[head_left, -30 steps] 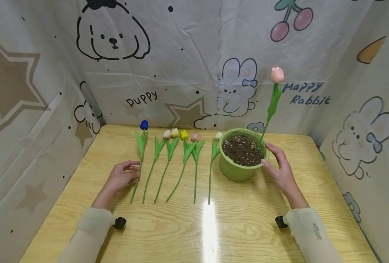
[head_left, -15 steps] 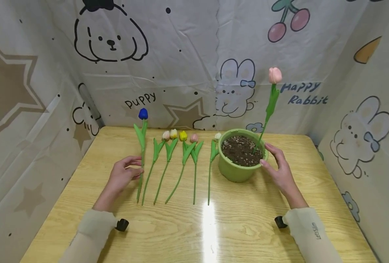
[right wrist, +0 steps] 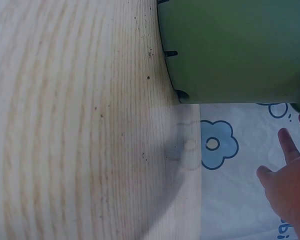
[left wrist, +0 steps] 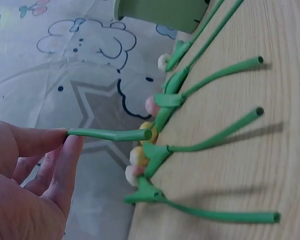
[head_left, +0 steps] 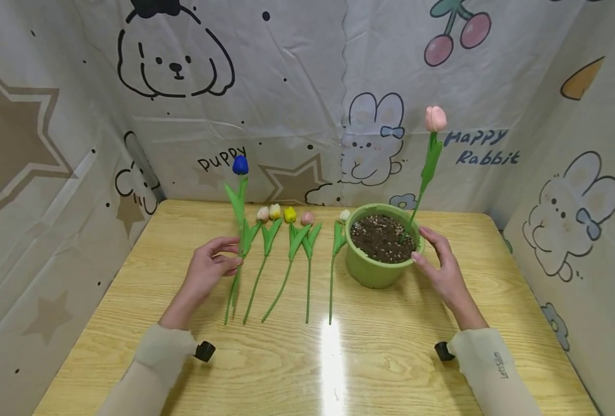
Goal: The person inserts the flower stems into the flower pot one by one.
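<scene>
My left hand [head_left: 209, 268] pinches the green stem of a blue tulip [head_left: 241, 165] between thumb and fingers. In the left wrist view, its stem end [left wrist: 135, 135] points out past the fingertips, above the tulips on the table. My right hand [head_left: 448, 280] touches the rim of a green flowerpot [head_left: 375, 273] with thumb and index finger, from the right side. Dark soil [head_left: 382, 237] fills the pot, and a pink tulip [head_left: 435, 119] stands in it, leaning right. The right wrist view shows the pot's side wall [right wrist: 235, 55] and part of the hand with fingers extended.
Several artificial tulips lie side by side between the left hand and the pot, among them a yellow one [head_left: 290, 215], a pink one [head_left: 307, 218] and a white one [head_left: 344, 215]. A printed cloth [head_left: 297, 86] hangs behind the wooden table [head_left: 265, 370].
My left hand has lifted the blue tulip from the left end of the row and carried it rightward, over the neighbouring tulip. My right hand has stayed at the pot's rim.
</scene>
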The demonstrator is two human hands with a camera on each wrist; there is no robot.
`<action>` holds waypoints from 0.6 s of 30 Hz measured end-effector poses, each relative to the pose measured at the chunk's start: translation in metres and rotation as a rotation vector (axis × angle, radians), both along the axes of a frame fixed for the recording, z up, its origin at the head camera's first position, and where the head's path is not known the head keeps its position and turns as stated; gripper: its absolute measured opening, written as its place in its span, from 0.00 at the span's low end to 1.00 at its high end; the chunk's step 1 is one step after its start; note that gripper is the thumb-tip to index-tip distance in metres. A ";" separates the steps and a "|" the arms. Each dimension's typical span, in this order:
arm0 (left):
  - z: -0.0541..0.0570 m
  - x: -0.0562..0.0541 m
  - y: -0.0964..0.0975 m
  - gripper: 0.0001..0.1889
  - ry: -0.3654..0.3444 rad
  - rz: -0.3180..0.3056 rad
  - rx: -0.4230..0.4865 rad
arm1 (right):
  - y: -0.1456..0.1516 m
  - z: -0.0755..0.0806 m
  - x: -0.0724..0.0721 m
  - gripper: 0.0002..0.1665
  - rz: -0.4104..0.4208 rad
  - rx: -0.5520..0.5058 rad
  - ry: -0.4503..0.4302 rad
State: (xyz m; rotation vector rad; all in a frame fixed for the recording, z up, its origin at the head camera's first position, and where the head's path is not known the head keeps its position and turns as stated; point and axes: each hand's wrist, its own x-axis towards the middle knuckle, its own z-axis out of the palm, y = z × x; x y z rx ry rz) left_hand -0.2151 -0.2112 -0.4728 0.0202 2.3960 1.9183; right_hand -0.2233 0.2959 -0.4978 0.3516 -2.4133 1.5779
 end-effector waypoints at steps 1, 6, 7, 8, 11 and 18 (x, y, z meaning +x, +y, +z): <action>0.001 -0.001 0.002 0.25 -0.002 -0.005 0.003 | 0.000 0.000 0.000 0.38 0.001 0.001 0.001; 0.007 -0.005 0.012 0.24 0.009 -0.021 0.015 | 0.000 0.000 0.000 0.38 0.001 0.002 0.005; 0.008 -0.006 0.014 0.24 0.015 -0.024 0.020 | 0.000 0.000 0.000 0.38 0.000 0.002 0.005; 0.009 -0.007 0.016 0.24 0.022 -0.027 0.023 | 0.000 0.000 0.001 0.38 0.000 0.001 0.005; 0.012 -0.010 0.023 0.24 0.033 -0.035 0.047 | 0.000 0.000 0.000 0.38 -0.001 0.001 0.005; 0.019 -0.014 0.041 0.24 0.050 -0.043 0.086 | 0.001 -0.002 -0.001 0.38 0.004 0.000 -0.002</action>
